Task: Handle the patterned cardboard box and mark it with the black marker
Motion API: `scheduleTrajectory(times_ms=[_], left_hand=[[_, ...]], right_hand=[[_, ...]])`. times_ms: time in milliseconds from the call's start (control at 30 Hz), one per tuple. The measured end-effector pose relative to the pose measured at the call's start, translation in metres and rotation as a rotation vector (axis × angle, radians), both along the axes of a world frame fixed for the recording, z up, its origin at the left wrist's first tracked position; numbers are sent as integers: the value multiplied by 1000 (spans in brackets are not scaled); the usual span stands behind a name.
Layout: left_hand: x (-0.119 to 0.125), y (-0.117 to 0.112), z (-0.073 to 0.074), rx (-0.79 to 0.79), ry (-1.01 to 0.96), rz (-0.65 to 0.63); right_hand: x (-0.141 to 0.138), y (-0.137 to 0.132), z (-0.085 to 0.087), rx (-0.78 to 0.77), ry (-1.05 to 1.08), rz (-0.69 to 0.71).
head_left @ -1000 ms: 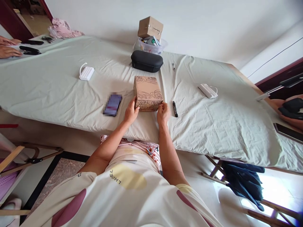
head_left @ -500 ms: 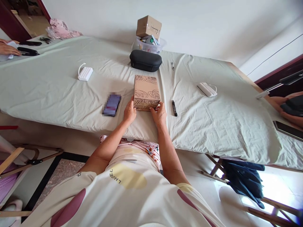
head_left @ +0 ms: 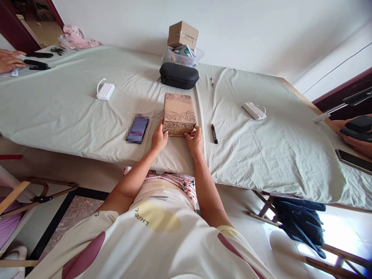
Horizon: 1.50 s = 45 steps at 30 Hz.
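A brown cardboard box (head_left: 179, 110) with black scribbled swirls on its top and front sits between my hands near the table's front edge. My left hand (head_left: 159, 136) grips its front left corner, thumb at the front and fingers along the side. At the front right corner, my right hand (head_left: 195, 139) closes on the box in the same manner. A black marker (head_left: 214, 133) lies to the right of my right hand. Left of my left hand rests a phone (head_left: 137, 129), partly pixelated.
Behind the box stand a black hard case (head_left: 179, 75) and a clear plastic bin (head_left: 190, 60) with a taped carton (head_left: 183, 34) on top. White power banks (head_left: 105, 91) lie on both sides of the cloth-covered table (head_left: 261, 155). Other people's hands (head_left: 10, 61) show at both edges.
The box and my hands stay nearly in place; the box has shifted very slightly left. At the far left, another person's hands have moved a little.
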State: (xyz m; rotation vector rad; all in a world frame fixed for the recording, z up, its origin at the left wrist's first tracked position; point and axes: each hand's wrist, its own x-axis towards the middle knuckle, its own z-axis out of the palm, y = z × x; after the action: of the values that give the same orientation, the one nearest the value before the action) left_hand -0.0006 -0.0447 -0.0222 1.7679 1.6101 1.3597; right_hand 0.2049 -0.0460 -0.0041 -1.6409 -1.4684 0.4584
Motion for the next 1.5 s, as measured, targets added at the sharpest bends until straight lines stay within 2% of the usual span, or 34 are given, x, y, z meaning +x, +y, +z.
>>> scheduleTrajectory(times_ms=[200, 333, 833, 1100, 1367, 1433, 1500], left_hand=[[-2, -5, 4, 50, -82, -29], [-1, -10, 8, 120, -68, -25], [0, -6, 12, 79, -28, 32], [3, -9, 16, 64, 14, 58], [3, -11, 19, 55, 8, 15], [3, -11, 19, 47, 11, 18], [5, -11, 18, 31, 18, 25]], right_hand=[[3, 0, -2, 56, 20, 25], [4, 1, -3, 67, 40, 19], [2, -1, 4, 20, 6, 13], [4, -3, 3, 77, 14, 28], [4, -3, 0, 84, -1, 32], [3, -4, 2, 132, 10, 16], [-1, -7, 8, 249, -39, -22]])
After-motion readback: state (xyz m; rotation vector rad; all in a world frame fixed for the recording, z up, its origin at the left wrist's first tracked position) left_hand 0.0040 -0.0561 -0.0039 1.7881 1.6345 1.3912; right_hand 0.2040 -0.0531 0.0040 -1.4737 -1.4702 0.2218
